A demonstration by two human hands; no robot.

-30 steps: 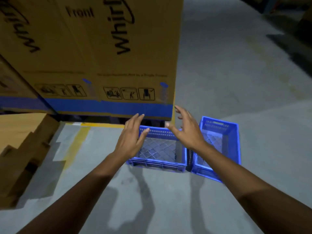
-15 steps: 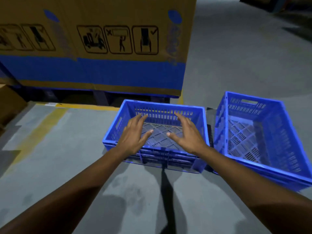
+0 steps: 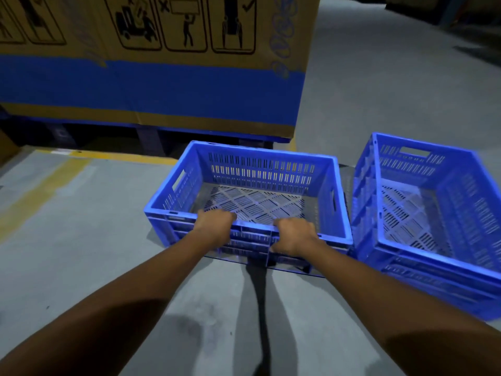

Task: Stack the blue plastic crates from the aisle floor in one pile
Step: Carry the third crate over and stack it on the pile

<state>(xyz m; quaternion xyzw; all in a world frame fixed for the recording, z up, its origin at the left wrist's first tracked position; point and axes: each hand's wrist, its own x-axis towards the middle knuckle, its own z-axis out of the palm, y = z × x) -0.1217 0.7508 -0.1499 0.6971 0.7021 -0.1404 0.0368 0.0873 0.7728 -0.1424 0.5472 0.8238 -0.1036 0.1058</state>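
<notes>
Two blue plastic crates with slotted walls stand side by side on the grey floor. The left crate (image 3: 260,172) is empty and sits right in front of me. My left hand (image 3: 212,226) and my right hand (image 3: 294,234) both curl over its near rim, fingers inside, thumbs on the outer wall. The right crate (image 3: 423,169) is also empty and stands just beside it, turned a little, with a narrow gap between the two.
A big cardboard box (image 3: 162,63) with a blue band and handling pictograms rests on a dark pallet (image 3: 146,139) right behind the left crate. Yellow floor lines (image 3: 108,157) run along the pallet. Open grey aisle floor (image 3: 393,85) stretches to the right and behind.
My hands went from hovering open over the left crate to closing on its near rim. The view came nearer and lower, so both crates look larger.
</notes>
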